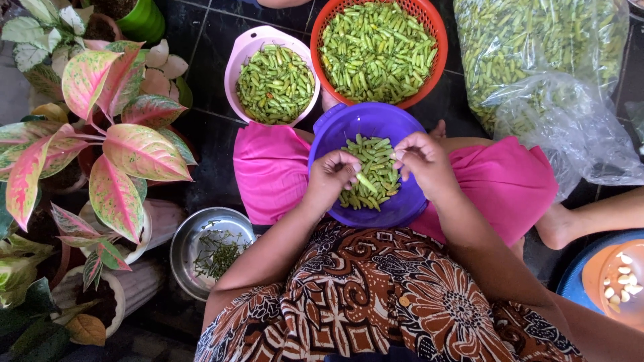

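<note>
A purple colander (349, 124) rests on my lap and holds a small heap of green chillies (376, 167). My left hand (330, 177) hovers over its left side, fingers pinched on one green chilli (365, 182). My right hand (422, 161) is just right of it above the bowl, thumb and fingertips pressed together on something tiny that I cannot make out.
A pink bowl (251, 43) and an orange basket (439, 37) full of green chillies stand ahead on the dark tiled floor. A clear plastic bag of chillies (537, 47) lies at right. A steel bowl with green stems (184, 245) sits at left beside potted plants (114, 147). Another person's foot (560, 224) is at right.
</note>
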